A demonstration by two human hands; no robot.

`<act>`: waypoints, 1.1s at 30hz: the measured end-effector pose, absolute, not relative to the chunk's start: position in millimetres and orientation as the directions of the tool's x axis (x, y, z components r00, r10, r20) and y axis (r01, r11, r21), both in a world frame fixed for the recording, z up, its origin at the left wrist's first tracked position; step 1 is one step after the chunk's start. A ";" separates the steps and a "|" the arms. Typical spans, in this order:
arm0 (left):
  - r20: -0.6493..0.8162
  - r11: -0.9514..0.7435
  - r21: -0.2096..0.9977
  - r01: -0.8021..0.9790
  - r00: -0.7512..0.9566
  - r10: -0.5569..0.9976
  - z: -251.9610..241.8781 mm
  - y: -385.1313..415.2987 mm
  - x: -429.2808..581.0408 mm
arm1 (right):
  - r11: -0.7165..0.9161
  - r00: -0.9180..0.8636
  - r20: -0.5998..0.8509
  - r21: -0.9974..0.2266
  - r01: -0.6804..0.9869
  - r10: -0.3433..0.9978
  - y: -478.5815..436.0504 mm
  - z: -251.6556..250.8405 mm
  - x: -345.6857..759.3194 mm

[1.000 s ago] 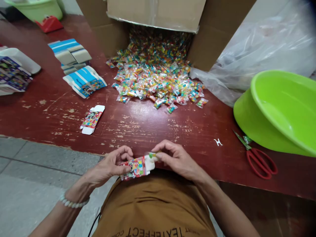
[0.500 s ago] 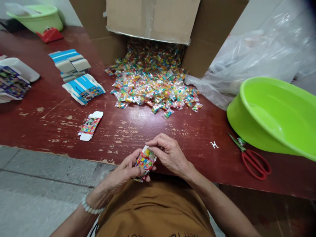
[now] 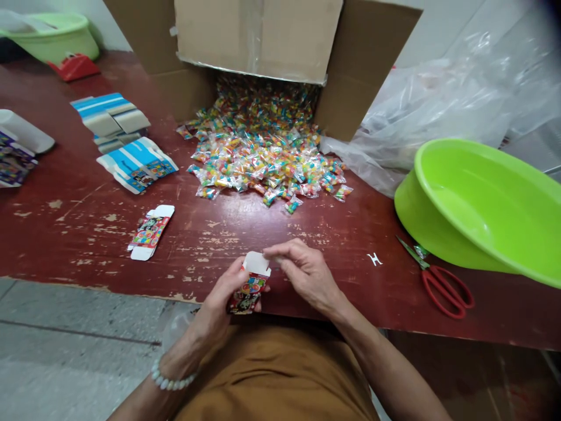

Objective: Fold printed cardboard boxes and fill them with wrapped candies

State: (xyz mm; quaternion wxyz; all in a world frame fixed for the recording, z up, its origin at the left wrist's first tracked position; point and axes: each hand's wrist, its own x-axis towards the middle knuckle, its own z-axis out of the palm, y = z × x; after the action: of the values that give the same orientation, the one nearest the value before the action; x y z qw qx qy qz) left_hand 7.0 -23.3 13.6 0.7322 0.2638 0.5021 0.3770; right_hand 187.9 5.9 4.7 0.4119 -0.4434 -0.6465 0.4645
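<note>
My left hand (image 3: pixel 223 292) is wrapped round a small colourful printed box (image 3: pixel 248 290), holding it upright at the table's near edge. My right hand (image 3: pixel 302 272) pinches the box's white top flap (image 3: pixel 256 263) with thumb and fingertips. A heap of small clear packets of coloured candy (image 3: pixel 263 158) spills from a tipped cardboard carton (image 3: pixel 263 35) farther back on the red table (image 3: pixel 87 234). One flat unfolded box (image 3: pixel 150 231) lies to the left of my hands.
Red-handled scissors (image 3: pixel 442 283) lie at the right beside a bright green basin (image 3: pixel 482 204). Crumpled clear plastic (image 3: pixel 438 99) is behind it. Stacks of flat blue cartons (image 3: pixel 118 137) sit at the left, another green basin (image 3: pixel 52 38) and a red object (image 3: pixel 74 65) far left.
The box was turned from lying sideways to upright. A candy packet seen at its opening is no longer visible, and the white flap is now over the top.
</note>
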 end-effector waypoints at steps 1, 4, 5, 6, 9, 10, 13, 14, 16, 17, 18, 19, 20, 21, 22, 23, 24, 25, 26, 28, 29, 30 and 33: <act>-0.580 0.609 0.722 -0.328 0.192 0.792 14.1 -22.0 7.0 | 0.058 -0.233 0.036 -0.994 0.090 0.972 6.3 2.9 187.1; -0.643 0.651 0.668 -0.361 0.160 0.749 13.2 -21.8 7.8 | -0.301 -0.336 -0.229 -0.937 -0.178 0.913 4.9 -5.3 179.9; -0.625 0.634 0.686 -0.356 0.159 0.765 12.4 -22.9 8.3 | -0.386 -0.402 -0.271 -0.891 -0.238 0.875 3.6 -8.2 176.7; -0.587 0.604 0.719 -0.345 0.164 0.793 11.7 -24.1 8.8 | -0.440 -0.453 -0.286 -0.853 -0.281 0.844 2.1 -10.9 173.5; -0.466 0.500 0.813 -0.298 0.181 0.866 11.1 -26.2 9.3 | -0.374 -0.430 -0.218 -0.870 -0.321 0.876 -2.0 -16.8 167.1; -0.458 0.491 0.819 -0.296 0.178 0.871 11.5 -25.8 8.8 | -0.267 -0.363 -0.153 -0.918 -0.292 0.919 -2.7 -17.6 166.4; -0.526 0.574 0.725 -0.380 0.232 0.818 14.1 -21.9 5.6 | 0.205 -0.221 0.209 -0.978 -0.037 0.953 -3.1 -16.1 168.5; -0.544 0.610 0.674 -0.417 0.277 0.792 15.0 -20.4 4.3 | 0.338 -0.242 0.316 -0.939 0.056 0.917 -2.9 -14.5 169.8; -0.555 0.650 0.596 -0.471 0.344 0.758 16.3 -18.0 2.0 | 0.462 -0.322 0.395 -0.871 0.165 0.860 -2.2 -10.5 171.5; -0.558 0.652 0.581 -0.486 0.346 0.755 16.6 -17.2 1.3 | 0.439 -0.343 0.361 -0.878 0.188 0.867 -1.7 -8.4 171.5; -0.564 0.646 0.585 -0.490 0.327 0.759 16.7 -16.8 0.8 | 0.360 -0.345 0.281 -0.913 0.191 0.895 -1.2 -6.3 170.8; -0.568 0.633 0.602 -0.486 0.297 0.768 16.5 -16.6 0.5 | 0.238 -0.338 0.170 -0.956 0.172 0.926 -0.5 -4.4 169.3; -0.571 0.625 0.620 -0.475 0.274 0.774 16.2 -16.5 0.3 | 0.092 -0.328 0.044 -0.987 0.131 0.944 0.4 -2.6 167.3; -0.571 0.620 0.634 -0.462 0.260 0.778 15.6 -16.6 0.1 | -0.057 -0.321 -0.077 -0.996 0.073 0.944 1.5 -0.9 164.8; -0.568 0.614 0.645 -0.455 0.253 0.783 14.9 -16.6 -0.2 | -0.186 -0.317 -0.179 -0.982 0.007 0.932 2.6 0.6 162.2; -0.562 0.612 0.650 -0.451 0.257 0.786 14.1 -16.6 -0.7 | -0.282 -0.316 -0.251 -0.958 -0.055 0.915 3.9 1.8 159.6; -0.557 0.613 0.650 -0.450 0.268 0.787 13.3 -16.6 -1.4 | -0.344 -0.317 -0.295 -0.933 -0.110 0.901 5.1 2.7 157.2; -0.552 0.615 0.647 -0.451 0.279 0.786 12.3 -16.6 -2.3 | -0.379 -0.322 -0.316 -0.912 -0.156 0.893 6.2 3.2 155.1; -0.549 0.618 0.645 -0.450 0.289 0.784 11.4 -16.7 -3.4 | -0.397 -0.332 -0.319 -0.896 -0.199 0.888 7.2 3.2 153.2; -0.551 0.621 0.646 -0.444 0.292 0.782 9.7 -17.1 -5.5 | -0.397 -0.363 -0.292 -0.880 -0.261 0.885 8.6 1.8 150.4; -0.558 0.624 0.647 -0.439 0.285 0.779 9.1 -17.5 -6.5 | -0.384 -0.378 -0.267 -0.880 -0.279 0.886 9.1 0.5 149.4; -0.568 0.628 0.647 -0.432 0.275 0.776 8.5 -18.0 -7.3 | -0.356 -0.382 -0.238 -0.893 -0.275 0.893 9.4 -0.8 148.8; -0.601 0.633 0.652 -0.417 0.225 0.767 7.8 -19.4 -8.8 | -0.089 -0.352 -0.051 -0.992 -0.091 0.935 10.3 -3.3 150.3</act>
State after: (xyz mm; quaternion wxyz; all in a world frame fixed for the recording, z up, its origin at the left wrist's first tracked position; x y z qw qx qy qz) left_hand -8.8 -19.4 7.8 0.7617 0.1795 0.4864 0.3886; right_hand 150.3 10.3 -3.3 0.4112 -0.3939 -0.5353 0.6239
